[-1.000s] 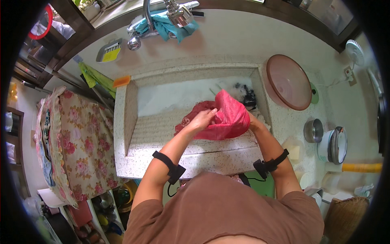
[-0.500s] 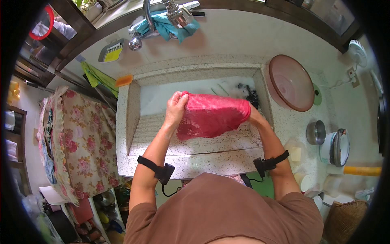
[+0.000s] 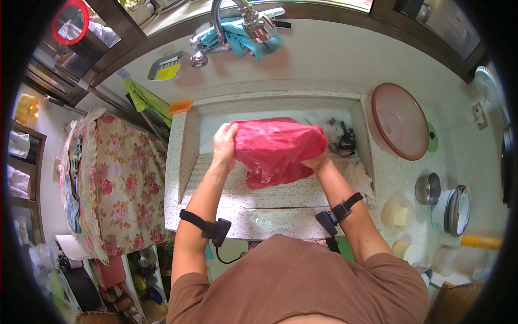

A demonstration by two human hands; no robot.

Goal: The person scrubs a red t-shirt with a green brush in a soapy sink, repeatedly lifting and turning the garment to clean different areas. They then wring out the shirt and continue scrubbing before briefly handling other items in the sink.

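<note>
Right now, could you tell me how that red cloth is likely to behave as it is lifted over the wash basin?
The red cloth is probably floppy: it sags and creases between the left hand and the right hand. It may be wet and heavy for its size, since suds lie in the stone basin. It could also feel slippery.

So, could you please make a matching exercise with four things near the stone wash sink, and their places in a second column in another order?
Things:
1. red cloth
2. teal cloth
3. round pinkish lid
4. flowered fabric

Places:
A. draped over the tap at the top
B. flat on the counter to the right of the stone wash sink
C. held up between the left hand and the right hand
D. hanging to the left of the sink

Pairs: 1-C, 2-A, 3-B, 4-D
</note>
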